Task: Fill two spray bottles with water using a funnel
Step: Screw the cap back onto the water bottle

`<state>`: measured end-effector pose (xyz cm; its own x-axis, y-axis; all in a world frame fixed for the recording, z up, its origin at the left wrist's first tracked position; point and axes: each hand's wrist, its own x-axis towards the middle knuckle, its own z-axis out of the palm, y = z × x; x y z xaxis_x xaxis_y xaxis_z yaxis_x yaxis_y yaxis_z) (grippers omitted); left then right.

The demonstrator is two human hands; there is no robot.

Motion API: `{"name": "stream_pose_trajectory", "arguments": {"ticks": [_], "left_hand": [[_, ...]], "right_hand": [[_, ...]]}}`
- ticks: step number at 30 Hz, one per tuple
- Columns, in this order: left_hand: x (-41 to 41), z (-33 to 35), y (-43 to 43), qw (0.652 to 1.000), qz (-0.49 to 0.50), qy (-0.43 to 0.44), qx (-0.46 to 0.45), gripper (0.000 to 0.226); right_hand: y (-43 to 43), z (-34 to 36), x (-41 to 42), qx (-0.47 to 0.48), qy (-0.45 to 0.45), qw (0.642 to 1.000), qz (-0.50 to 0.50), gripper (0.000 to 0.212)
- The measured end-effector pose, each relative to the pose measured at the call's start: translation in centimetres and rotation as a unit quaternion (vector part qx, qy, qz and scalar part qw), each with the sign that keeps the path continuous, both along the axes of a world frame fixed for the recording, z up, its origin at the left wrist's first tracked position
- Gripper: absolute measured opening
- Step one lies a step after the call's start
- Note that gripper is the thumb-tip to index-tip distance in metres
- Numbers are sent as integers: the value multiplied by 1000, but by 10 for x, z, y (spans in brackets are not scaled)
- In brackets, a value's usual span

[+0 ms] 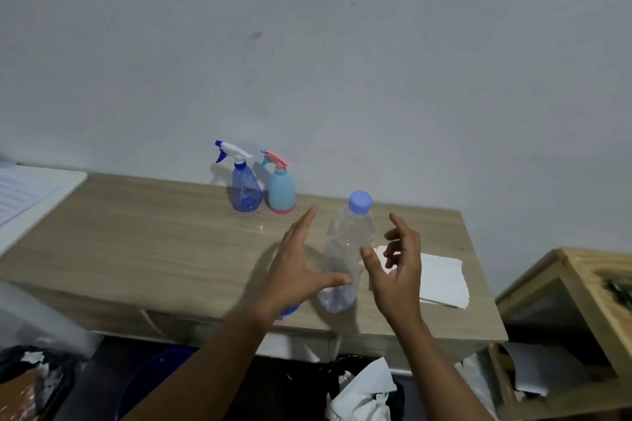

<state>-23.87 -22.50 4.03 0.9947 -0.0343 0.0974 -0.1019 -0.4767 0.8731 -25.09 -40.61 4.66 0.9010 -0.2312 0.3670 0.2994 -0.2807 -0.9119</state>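
Head view: light wood-grain table top (154, 236) against a plain grey wall (307, 44).

Translucent blue spray bottle (244, 191) with a white-and-blue trigger head stands upright at the back edge, about mid-length. Opaque light blue spray bottle (281, 190) with a pink trigger and pink base ring stands just beside it on its right, also upright. Both trigger heads are on.

Clear plastic water bottle (345, 243) with a pale blue screw cap (359, 202) stands nearer the front edge, capped and between the two hands. Water level can't be read.

Left hand (297, 270) is on the bottle's left, fingers straight and spread, thumb stretched across the lower body. Thumb contact is unclear, and the hand is not wrapped round the bottle.

Right hand (400, 270) is on the bottle's right, fingers loosely curled and apart, gripping nothing. Its thumb is close to the bottle's side.

A small blue object (290, 312) shows under the left wrist at the front edge, mostly hidden, so it can't be identified.

Folded white paper (443, 280) lies flat near the right edge. A white board with a printed sheet (30, 195) sits off the left edge. A wooden crate (588, 287) is to the right of the table, and a dark blue tub (154, 379) is below the front edge among clutter.
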Motion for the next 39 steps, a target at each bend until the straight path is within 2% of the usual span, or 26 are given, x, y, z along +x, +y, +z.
{"name": "stream_pose_trajectory", "arguments": {"ticks": [5,7,9,18,24,28,31,35,39], "left_hand": [[-16,-78,47,986,104,42,124,106],[-19,-103,54,976,114,77,169,103],[-16,-118,55,966,113,119,201,102],[-2,-158,62,962,87,153,209,78],[10,-151,58,971,108,104,186,74],[64,-134,49,980,117,49,151,71],[122,-117,39,979,97,22,181,64],[188,-110,28,972,56,13,227,45],[223,-121,18,964,43,22,260,49]], "right_hand": [[1,-79,-17,-22,170,983,60,109],[6,-95,-15,-19,207,975,76,113],[12,-105,-9,-10,224,971,84,106],[31,-117,5,-6,201,979,37,81],[34,-109,15,3,199,980,15,68],[33,-94,57,-10,164,986,8,67],[32,-90,101,-19,168,985,18,70],[28,-100,157,-26,174,984,12,68],[25,-108,198,-47,178,983,7,68]]}}
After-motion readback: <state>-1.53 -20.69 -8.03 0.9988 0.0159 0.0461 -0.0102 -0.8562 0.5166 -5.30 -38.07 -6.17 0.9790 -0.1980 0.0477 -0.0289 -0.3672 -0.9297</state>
